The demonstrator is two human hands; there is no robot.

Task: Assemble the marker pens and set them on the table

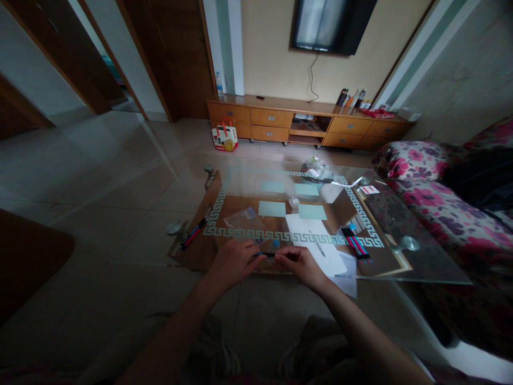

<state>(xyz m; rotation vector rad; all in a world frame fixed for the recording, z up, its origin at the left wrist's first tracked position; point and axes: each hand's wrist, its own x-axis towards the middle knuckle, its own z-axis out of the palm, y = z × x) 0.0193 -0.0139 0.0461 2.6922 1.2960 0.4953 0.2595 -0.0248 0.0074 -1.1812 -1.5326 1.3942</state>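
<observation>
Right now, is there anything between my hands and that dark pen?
Nothing visible: the left hand and right hand both already grip the pen at its ends, above the glass table.

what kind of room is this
Most likely a home living room. A wall-mounted television hangs above a long wooden media cabinet, a floral sofa sits on the right, and both hands hold a pen over a glass coffee table.

Paper sheet [310, 235] lies on the glass table [401, 214], pens [355, 243] seemingly just right of it
</observation>
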